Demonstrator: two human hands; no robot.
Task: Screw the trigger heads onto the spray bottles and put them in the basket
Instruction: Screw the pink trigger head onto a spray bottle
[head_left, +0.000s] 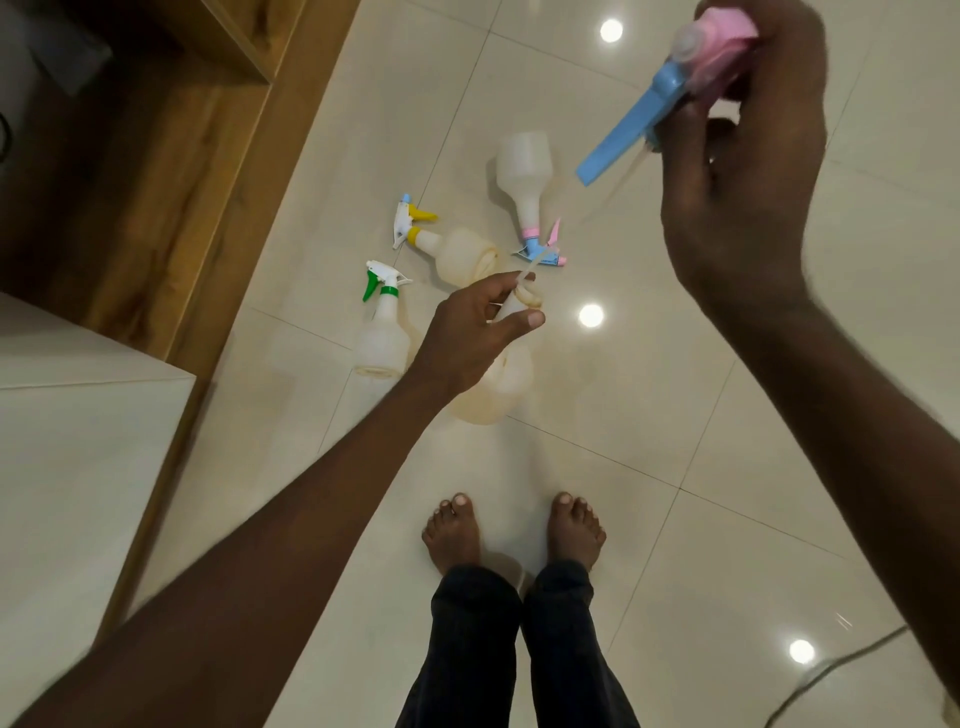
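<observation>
My right hand (737, 171) is raised at the top right, shut on a pink and blue trigger head (670, 98); its thin clear tube runs down toward my left hand. My left hand (478, 327) grips the neck of a translucent open bottle (498, 395) held above the floor, and the tube's end is at the bottle's mouth. Three bottles with heads on lie on the tiles: one with a green and white head (382, 332), one with a yellow and white head (457, 249), one with a pink and blue head (524, 171). No basket is in view.
I stand barefoot (514, 530) on glossy cream tiles with lamp reflections. A wooden cabinet (171, 171) runs along the left, with a white counter (78, 415) at the lower left. A thin cable (841, 670) lies on the floor at the lower right.
</observation>
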